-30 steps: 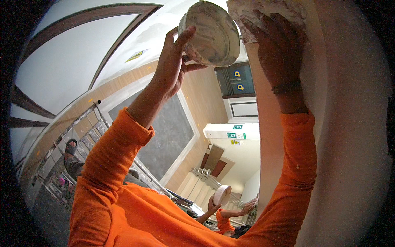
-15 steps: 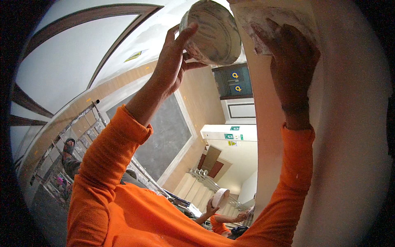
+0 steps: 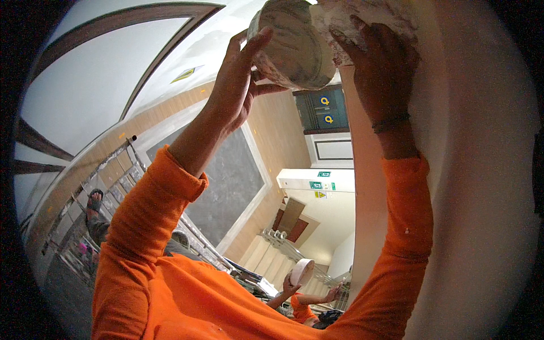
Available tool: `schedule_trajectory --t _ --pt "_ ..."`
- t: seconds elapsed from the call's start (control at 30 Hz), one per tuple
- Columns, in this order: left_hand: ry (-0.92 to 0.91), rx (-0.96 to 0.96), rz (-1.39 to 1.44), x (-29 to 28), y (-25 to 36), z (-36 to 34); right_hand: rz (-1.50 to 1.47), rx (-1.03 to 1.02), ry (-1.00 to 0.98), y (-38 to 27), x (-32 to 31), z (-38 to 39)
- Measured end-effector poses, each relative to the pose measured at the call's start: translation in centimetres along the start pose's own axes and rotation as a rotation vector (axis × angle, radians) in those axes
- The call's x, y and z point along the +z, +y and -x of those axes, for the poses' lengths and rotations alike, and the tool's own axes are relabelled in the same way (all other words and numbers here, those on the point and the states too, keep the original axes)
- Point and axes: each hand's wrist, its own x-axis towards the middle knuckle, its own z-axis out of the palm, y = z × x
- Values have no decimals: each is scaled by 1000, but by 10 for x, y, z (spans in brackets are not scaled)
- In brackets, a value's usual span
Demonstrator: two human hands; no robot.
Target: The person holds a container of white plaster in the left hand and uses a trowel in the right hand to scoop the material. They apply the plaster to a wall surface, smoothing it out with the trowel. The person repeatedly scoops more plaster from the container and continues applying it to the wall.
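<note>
Raised high, my left hand (image 3: 238, 79) grips a round bowl (image 3: 294, 48) by its side, thumb on the rim and fingers under it. The bowl is tilted toward me, its inside smeared with grey-white plaster. Beside it, my right hand (image 3: 388, 73) is closed on a flat plaster-smeared scraper (image 3: 334, 20), its fingers pressed along the face. The scraper's left edge meets or overlaps the bowl's rim; actual contact is hard to tell. Its upper part leaves the picture.
A pale wall (image 3: 476, 198) rises close on my right. Metal scaffold rails (image 3: 107, 164) and a sandalled foot (image 3: 95, 198) are at lower left. Below, a co-worker in orange holds another bowl (image 3: 302, 273) near the stairs (image 3: 266, 258). Dark doors (image 3: 320, 110) stand farther off.
My right hand has moved left with the scraper, from the wall's side to the bowl's rim. My left hand and the bowl have barely shifted.
</note>
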Motion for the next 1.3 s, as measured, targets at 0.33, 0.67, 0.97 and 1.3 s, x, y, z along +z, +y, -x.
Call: schedule_trajectory --t 0.33,0.67,0.97,1.3 --pt "-34 84 -29 -17 -4 -4 -203 21 113 -14 -32 -30" --pt "57 33 -42 -12 -2 5 -146 46 51 -25 -23 -26" --pt "-37 67 -28 -22 -2 -4 -129 59 -55 13 -38 10" --pt "-64 38 12 -24 -3 -1 -49 -32 -37 -2 -11 1"
